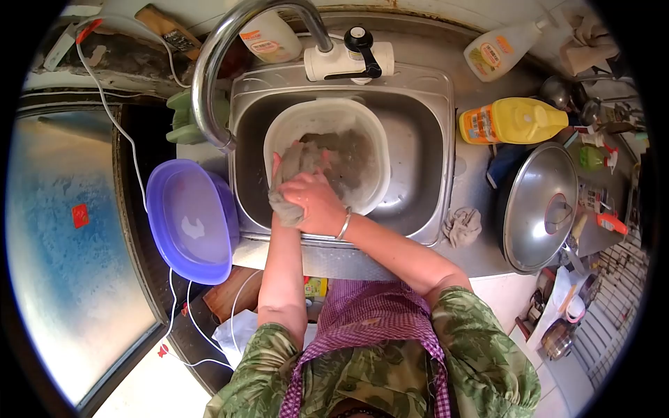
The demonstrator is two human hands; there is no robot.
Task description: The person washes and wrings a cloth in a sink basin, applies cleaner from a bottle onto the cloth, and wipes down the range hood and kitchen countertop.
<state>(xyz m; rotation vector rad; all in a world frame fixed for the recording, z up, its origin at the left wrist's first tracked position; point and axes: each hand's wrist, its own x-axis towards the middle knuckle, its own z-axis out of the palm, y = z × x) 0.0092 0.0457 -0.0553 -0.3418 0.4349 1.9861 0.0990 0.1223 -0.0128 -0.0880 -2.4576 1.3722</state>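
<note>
A white basin (382, 150) stands in the steel sink (418, 160) with murky grey water in it. Over its left front rim, a wet grey cloth (287, 209) is bunched between my hands. My right hand (317, 202), with a bracelet at the wrist, is closed on the cloth from above. Most of my left hand (277, 166) lies under the cloth; only bits of its fingers show, wrapped against the fabric. Part of the cloth reaches toward the water.
A curved faucet (202, 83) arches over the sink's left side. Left of the sink is a purple basin (191, 223). To the right are a yellow bottle (519, 120), a crumpled rag (462, 227) and a lidded pan (540, 209). White bottles (495, 52) stand behind.
</note>
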